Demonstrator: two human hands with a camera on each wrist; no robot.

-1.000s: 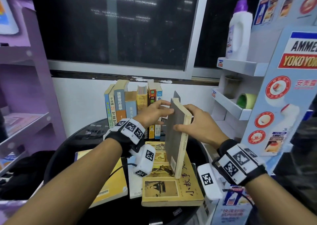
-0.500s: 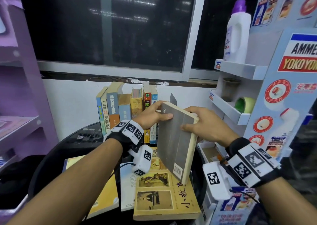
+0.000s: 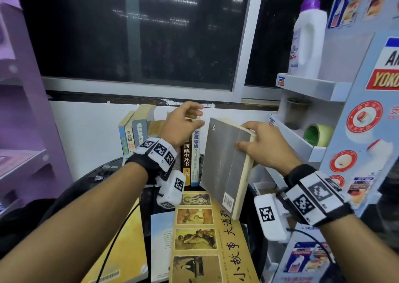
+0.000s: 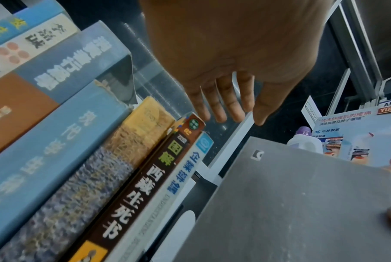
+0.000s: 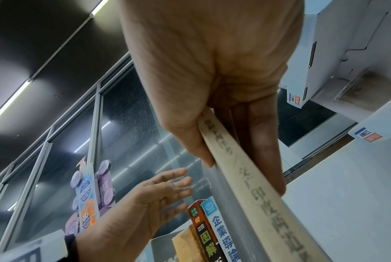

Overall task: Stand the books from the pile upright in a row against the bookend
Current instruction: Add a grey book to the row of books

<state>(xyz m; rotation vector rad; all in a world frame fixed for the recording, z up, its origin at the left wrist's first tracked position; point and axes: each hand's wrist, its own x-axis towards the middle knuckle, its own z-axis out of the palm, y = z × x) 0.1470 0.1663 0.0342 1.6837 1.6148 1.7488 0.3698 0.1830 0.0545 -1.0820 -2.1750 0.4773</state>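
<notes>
My right hand (image 3: 254, 144) grips a grey-covered book (image 3: 224, 166) by its spine edge, thumb on the cover and fingers behind, and holds it tilted in the air just right of the row. Several books (image 3: 138, 136) stand upright in that row against the white wall. My left hand (image 3: 194, 118) hovers open over the row's right end, fingers stretched above the brown spine (image 4: 145, 186) and the blue-lettered spine (image 4: 187, 173). In the right wrist view the right hand (image 5: 234, 141) pinches the cream spine (image 5: 268, 203). Below lies the pile, topped by a yellow picture book (image 3: 200, 235). I cannot make out the bookend.
A round black table (image 3: 86, 185) carries everything, with another yellow book (image 3: 121, 250) and a pale blue one (image 3: 160, 239) lying flat. A white rack (image 3: 302, 149) on the right holds a detergent bottle (image 3: 308, 34) and green tape (image 3: 317, 134). A purple shelf (image 3: 26, 110) stands left.
My left hand has let go of the grey book and risen over the tops of the row. The right hand alone now carries the book, higher and closer to the row.
</notes>
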